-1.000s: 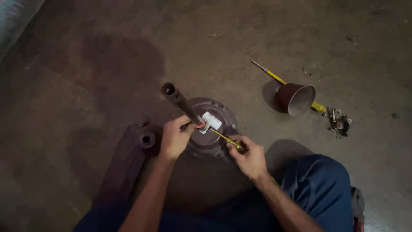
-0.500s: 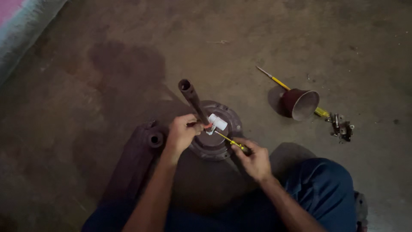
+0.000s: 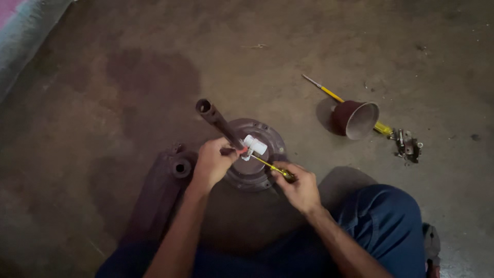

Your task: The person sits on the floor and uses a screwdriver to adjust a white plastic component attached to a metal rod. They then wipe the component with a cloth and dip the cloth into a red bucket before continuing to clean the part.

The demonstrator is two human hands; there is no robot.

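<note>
A: Looking at the hands first. Left hand (image 3: 212, 163) is curled tight around the base of the dark metal shaft (image 3: 218, 123), right where it meets the round motor housing (image 3: 256, 154). Forearm comes up from the bottom edge, wrist straight.

B: Right?

A: Right hand (image 3: 299, 186) is closed on the handle of a yellow screwdriver (image 3: 268, 165), just off the housing's near-right rim. Blade angles up-left to the white plastic block (image 3: 254, 145) on top of the housing, beside the shaft. Can't tell if the tip is seated.

B: Room around the housing?

A: Far side is bare concrete floor (image 3: 154, 62). Left of the housing, touching or nearly so, lies a dark long blade (image 3: 159, 198) with a round hub. Near right, a knee in blue jeans (image 3: 383, 226). Well to the right: a brown cup-shaped cover (image 3: 355, 118) on its side, a second yellow screwdriver (image 3: 332, 95) partly behind it, a small metal bracket (image 3: 407, 145).

B: Housing itself?

A: Round, dark brown, flat on the floor, rim holes visible. Shaft is tubular, open-ended, tilted up-left from the centre.
</note>
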